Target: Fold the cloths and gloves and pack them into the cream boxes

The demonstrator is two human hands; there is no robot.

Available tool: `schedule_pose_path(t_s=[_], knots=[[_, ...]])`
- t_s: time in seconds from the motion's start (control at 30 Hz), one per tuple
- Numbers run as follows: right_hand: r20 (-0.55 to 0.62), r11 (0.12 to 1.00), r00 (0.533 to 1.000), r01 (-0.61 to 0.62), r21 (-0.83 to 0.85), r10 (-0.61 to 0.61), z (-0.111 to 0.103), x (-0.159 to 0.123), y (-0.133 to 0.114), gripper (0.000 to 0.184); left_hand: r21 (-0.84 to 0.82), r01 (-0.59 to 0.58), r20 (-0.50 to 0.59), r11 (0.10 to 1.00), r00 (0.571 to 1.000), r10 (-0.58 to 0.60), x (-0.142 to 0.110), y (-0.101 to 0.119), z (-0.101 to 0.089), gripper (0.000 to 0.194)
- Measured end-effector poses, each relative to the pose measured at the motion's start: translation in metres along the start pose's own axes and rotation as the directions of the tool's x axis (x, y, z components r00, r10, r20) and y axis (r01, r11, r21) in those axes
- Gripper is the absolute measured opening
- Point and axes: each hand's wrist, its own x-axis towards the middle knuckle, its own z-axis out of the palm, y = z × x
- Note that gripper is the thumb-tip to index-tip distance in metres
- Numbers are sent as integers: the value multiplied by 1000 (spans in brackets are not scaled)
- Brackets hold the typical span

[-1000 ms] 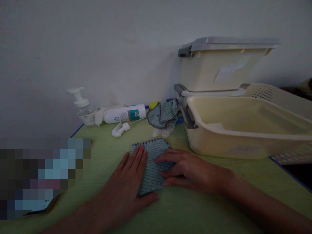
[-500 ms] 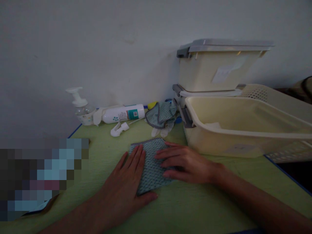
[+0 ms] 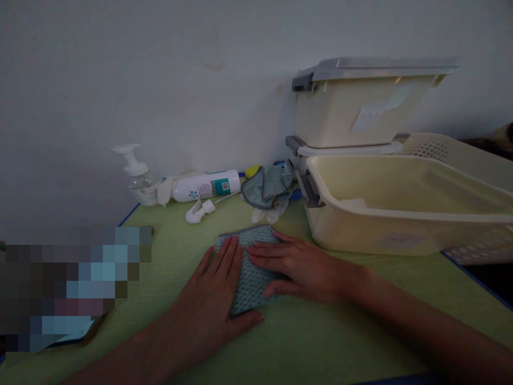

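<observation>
A folded blue-green mesh cloth (image 3: pixel 250 278) lies flat on the green table (image 3: pixel 320 342). My left hand (image 3: pixel 208 307) rests on its left side, fingers stretched out and the thumb along its near edge. My right hand (image 3: pixel 296 264) lies flat across its right half, fingers extended and pointing left, the fingertips close to those of the left hand. Both hands press on the cloth and grip nothing.
A cream plastic tub (image 3: pixel 401 230) stands right of the cloth, a lidded cream box (image 3: pixel 360 107) behind it. By the wall lie a second crumpled cloth (image 3: pixel 266 187), a white bottle on its side (image 3: pixel 206 188), a loose spray head (image 3: pixel 199 211) and a pump bottle (image 3: pixel 136 176).
My right hand has slid left and a little farther across the cloth, so its fingertips now nearly meet the left hand. The left hand has stayed in place.
</observation>
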Motion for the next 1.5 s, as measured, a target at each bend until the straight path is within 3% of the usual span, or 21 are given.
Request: schedule_pose_path(t_s=[0.23,0.43,0.63,0.73,0.83,1.1,1.3,1.5], knots=[[-25,996,999,-38,-84,36,-12,-11,0,39,-9,13,-9,1000,1000,-13,-1,-1,1,93],[-93,979,994,39,-198,-59,-10,-14,4,34,27,-26,-57,999,998,28,0,-1,-1,92],[-40,982,996,77,-175,-85,-8,-15,-5,65,-38,-175,-128,984,977,169,-1,2,-11,54],[-14,981,999,42,-191,-45,-7,-15,-12,54,-57,-173,-134,983,977,164,-1,4,-12,47],[-24,982,999,30,-185,-35,-7,-14,-16,43,-40,-164,-129,986,979,157,-2,6,-12,45],[-29,983,999,29,-182,-35,-8,-16,-17,46,-62,-166,-165,984,974,154,-2,7,-10,46],[-92,972,995,24,-232,-47,-3,-13,-13,32,-73,-177,-198,982,967,159,-2,8,-9,47],[-149,996,989,-26,-88,13,-1,-13,-6,30,-94,-156,-191,983,972,136,-2,7,-10,46]])
